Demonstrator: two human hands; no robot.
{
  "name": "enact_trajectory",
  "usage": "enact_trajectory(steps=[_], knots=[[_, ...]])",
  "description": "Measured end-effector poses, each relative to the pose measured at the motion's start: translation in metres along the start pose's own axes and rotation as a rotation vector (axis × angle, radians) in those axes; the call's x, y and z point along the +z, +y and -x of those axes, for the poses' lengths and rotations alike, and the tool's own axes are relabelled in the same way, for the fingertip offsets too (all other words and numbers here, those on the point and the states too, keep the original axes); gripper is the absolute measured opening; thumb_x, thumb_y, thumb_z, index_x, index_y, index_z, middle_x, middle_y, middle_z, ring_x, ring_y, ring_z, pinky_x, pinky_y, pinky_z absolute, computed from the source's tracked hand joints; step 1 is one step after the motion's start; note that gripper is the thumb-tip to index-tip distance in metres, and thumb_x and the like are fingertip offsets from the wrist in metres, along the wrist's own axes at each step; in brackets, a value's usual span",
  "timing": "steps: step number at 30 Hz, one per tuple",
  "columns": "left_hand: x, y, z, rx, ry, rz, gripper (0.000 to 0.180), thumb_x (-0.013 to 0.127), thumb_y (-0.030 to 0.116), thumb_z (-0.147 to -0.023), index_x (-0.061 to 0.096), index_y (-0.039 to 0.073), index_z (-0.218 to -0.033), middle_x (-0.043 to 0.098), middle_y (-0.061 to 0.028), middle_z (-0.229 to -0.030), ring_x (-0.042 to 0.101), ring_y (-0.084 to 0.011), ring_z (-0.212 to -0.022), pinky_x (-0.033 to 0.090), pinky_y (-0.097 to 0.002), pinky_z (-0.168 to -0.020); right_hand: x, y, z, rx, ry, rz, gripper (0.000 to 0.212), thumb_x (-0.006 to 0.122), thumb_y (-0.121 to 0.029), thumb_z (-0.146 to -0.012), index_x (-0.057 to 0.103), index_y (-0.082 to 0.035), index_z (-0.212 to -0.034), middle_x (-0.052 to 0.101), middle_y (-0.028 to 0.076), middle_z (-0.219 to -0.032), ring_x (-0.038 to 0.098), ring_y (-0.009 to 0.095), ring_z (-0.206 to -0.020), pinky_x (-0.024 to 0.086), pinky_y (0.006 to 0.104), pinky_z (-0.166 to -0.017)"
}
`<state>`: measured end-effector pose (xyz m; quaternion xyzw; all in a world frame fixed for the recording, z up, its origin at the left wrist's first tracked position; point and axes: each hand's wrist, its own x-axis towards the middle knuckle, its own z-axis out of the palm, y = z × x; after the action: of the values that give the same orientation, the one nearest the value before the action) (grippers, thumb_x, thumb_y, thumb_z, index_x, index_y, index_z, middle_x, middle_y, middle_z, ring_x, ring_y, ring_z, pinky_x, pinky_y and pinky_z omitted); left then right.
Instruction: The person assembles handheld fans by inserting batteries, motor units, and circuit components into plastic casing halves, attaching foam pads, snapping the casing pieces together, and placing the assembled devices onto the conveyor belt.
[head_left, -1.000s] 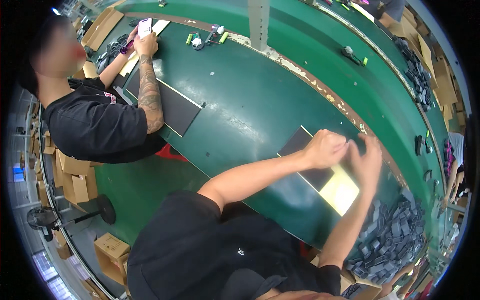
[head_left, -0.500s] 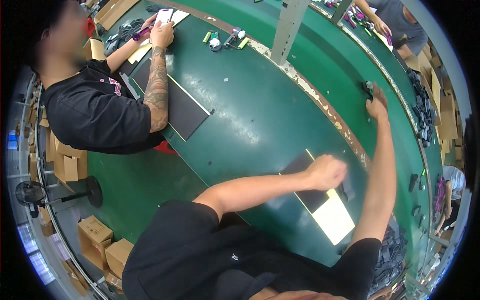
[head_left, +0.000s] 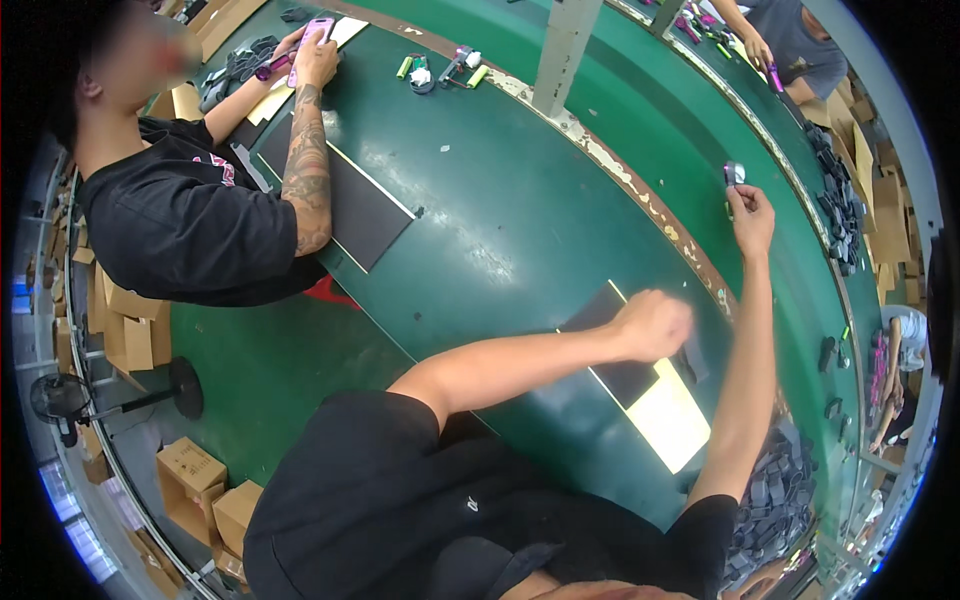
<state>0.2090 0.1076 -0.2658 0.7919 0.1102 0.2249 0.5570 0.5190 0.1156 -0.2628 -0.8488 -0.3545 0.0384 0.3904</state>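
Observation:
Out over the green belt (head_left: 690, 150), my right hand (head_left: 753, 222) pinches a small purple-and-white part (head_left: 735, 175) between thumb and fingers. My left hand (head_left: 655, 326) is curled into a fist above a black mat (head_left: 628, 385) on the green table. Blur and the turned fingers hide whatever that fist may hold. A pale yellow sheet (head_left: 672, 425) lies at the mat's near end, and a dark strip-like thing (head_left: 692, 360) shows just beside the left hand.
A person (head_left: 200, 215) stands at the left with a phone (head_left: 310, 48) over another black mat (head_left: 365, 215). Small parts with green cells (head_left: 465, 68) lie at the table's far end. A metal post (head_left: 570, 60) rises by the belt. Dark parts (head_left: 770, 500) are heaped at right.
My right hand has closed on the small part, which now shows its purple and white side. My left fist has hardly moved. The other person's phone has turned over.

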Motion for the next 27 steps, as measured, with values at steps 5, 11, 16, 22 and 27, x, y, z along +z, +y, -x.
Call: enact_trajectory(steps=[5,11,16,22,27], knots=[[0.005,-0.025,-0.009,0.112,0.342,0.24,0.032,0.068,0.012,-0.089,0.052,0.005,-0.062,0.055,-0.0078,-0.059,0.053,-0.0146,-0.056,0.043,-0.038,-0.052,-0.028,-0.088,0.1,0.132,0.059,-0.7,0.029,0.074,-0.023,-0.098,0.07,-0.002,-0.118,0.076,0.008,-0.11,0.068,0.013,-0.098,0.052,0.0294,-0.084],[-0.021,-0.042,-0.024,-0.148,0.376,0.609,0.046,0.069,0.016,-0.099,0.044,0.016,-0.061,0.043,0.0077,-0.058,0.036,-0.0041,-0.054,0.028,-0.0279,-0.05,-0.069,-0.129,0.216,-0.005,-0.056,-0.654,0.054,0.078,-0.008,-0.091,0.053,0.002,-0.137,0.075,0.011,-0.112,0.069,0.016,-0.102,0.053,0.0312,-0.094],[-0.015,-0.034,-0.022,-0.169,0.333,0.866,0.05,0.068,0.007,-0.097,0.034,0.019,-0.062,0.036,0.007,-0.057,0.029,-0.0059,-0.051,0.024,-0.0277,-0.049,-0.077,-0.125,0.319,-0.148,-0.268,-0.122,0.033,0.079,-0.002,-0.077,0.072,-0.009,-0.108,0.072,0.007,-0.111,0.06,0.03,-0.124,0.05,0.0402,-0.103],[-0.012,-0.035,-0.012,-0.035,0.292,0.485,0.054,0.068,0.015,-0.098,0.027,0.014,-0.063,0.028,0.0096,-0.06,0.024,-0.003,-0.057,0.021,-0.029,-0.048,-0.08,-0.111,0.403,-0.082,-0.189,-0.055,0.026,0.074,0.001,-0.078,0.072,-0.007,-0.103,0.072,0.007,-0.121,0.057,0.035,-0.13,0.046,0.0448,-0.111],[-0.011,-0.026,-0.009,-0.039,0.243,0.407,0.055,0.069,0.014,-0.099,0.028,0.016,-0.063,0.031,0.0097,-0.06,0.026,-0.0028,-0.056,0.022,-0.0269,-0.049,-0.096,-0.105,0.432,0.131,0.068,0.003,0.018,0.073,-0.004,-0.085,0.073,-0.003,-0.103,0.073,0.012,-0.111,0.07,0.027,-0.104,0.054,0.0368,-0.091]])
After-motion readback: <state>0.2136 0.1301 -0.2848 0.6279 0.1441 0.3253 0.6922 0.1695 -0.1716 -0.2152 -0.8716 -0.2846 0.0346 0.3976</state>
